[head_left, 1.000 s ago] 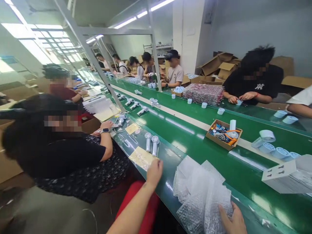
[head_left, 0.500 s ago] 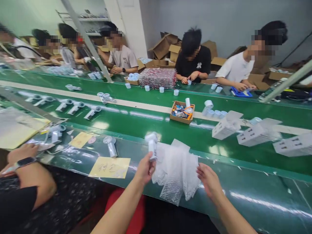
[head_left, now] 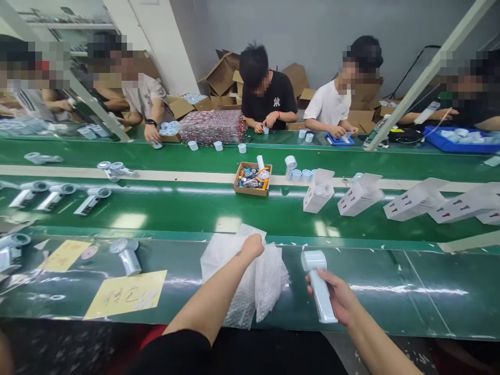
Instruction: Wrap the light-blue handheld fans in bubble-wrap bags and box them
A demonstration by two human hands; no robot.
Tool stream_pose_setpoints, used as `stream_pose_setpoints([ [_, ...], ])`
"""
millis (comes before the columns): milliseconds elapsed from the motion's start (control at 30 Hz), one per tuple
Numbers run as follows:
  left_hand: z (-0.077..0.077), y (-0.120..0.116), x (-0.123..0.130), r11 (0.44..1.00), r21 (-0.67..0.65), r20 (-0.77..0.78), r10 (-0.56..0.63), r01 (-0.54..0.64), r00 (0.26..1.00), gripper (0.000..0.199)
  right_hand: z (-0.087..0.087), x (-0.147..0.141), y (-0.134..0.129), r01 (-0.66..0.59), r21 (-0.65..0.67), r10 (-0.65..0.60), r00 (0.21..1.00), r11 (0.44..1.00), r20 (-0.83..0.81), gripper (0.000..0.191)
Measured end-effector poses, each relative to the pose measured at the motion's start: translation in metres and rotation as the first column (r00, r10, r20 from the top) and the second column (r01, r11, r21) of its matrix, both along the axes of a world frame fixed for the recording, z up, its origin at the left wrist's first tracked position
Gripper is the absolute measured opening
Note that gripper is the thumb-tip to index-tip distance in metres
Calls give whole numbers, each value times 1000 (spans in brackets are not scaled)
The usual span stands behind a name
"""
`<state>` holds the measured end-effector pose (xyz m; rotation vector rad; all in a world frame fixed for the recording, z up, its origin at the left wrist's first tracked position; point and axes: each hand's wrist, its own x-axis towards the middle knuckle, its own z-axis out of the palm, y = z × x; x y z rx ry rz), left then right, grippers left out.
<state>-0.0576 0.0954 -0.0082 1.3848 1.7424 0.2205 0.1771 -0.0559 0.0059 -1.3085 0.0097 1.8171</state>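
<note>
A pale blue handheld device (head_left: 321, 297) with a round head is held in my right hand (head_left: 339, 297), its head pointing away from me. My left hand (head_left: 253, 247) is closed at the top of the bubble-wrap bags (head_left: 230, 260), which lie on the green bench; what its fingers pinch is too hidden to tell. Another pale device (head_left: 128, 256) lies on the bench to the left, just behind a yellow paper sheet (head_left: 127, 294) with handwriting.
On the green belt (head_left: 187, 205) stand several open white boxes (head_left: 359, 195) at right, a small carton of parts (head_left: 252, 190) in the middle and several devices (head_left: 58, 195) at left. Several people work across the belt, one in a black shirt (head_left: 287, 94).
The device has passed from my left hand to my right, which is now right of the bags. My left hand has moved onto the bags. The view has turned to the right.
</note>
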Motion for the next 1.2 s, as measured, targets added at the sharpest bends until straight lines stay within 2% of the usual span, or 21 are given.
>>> stream_pose_setpoints([
  [100,19,-5,11,995,13,24,-96,95,995,9,9,18,-21,-41,9,42,996,999,-78,33],
  [200,50,-33,22,984,83,102,-167,158,981,3,17,23,-35,-76,101,100,963,992,-251,37],
  [300,76,-68,40,949,259,269,-247,177,931,10,28,15,-34,-90,279,197,901,956,-386,38],
  [367,83,-90,54,928,333,375,-292,166,880,10,36,10,-26,-84,378,250,875,922,-414,39],
  [400,83,-100,61,935,323,421,-281,147,862,9,38,8,-22,-80,406,260,874,910,-410,40],
  [467,80,-115,71,977,199,557,-176,75,812,9,40,8,-16,-72,421,248,891,904,-380,39],
  [533,74,-125,76,1000,-25,704,27,-14,710,24,38,12,-16,-81,413,234,912,907,-337,41],
  [633,64,-130,76,932,-343,758,347,-115,552,38,32,18,-25,-111,413,239,932,904,-272,48],
  [700,59,-129,76,903,-391,729,423,-180,538,35,29,20,-32,-137,413,244,945,901,-219,52],
  [767,55,-126,78,931,-289,728,364,-222,581,35,29,21,-38,-174,403,255,954,899,-156,51],
  [867,53,-123,81,966,-54,724,211,-251,657,28,31,20,-42,-229,363,267,962,903,-57,42],
  [967,53,-127,79,957,225,637,-4,-181,771,20,36,19,-44,-221,312,229,973,924,9,46],
  [1033,52,-134,72,879,472,480,-195,-64,855,14,40,17,-46,-208,284,209,978,936,27,59],
  [1100,52,-141,66,725,688,300,-326,34,896,13,42,15,-48,-212,260,210,977,942,37,67],
  [1167,52,-144,64,568,818,173,-383,84,907,15,43,12,-49,-222,240,222,975,945,29,67],
  [1200,53,-145,64,524,847,142,-394,95,908,15,42,10,-49,-222,233,224,974,947,17,67],
])
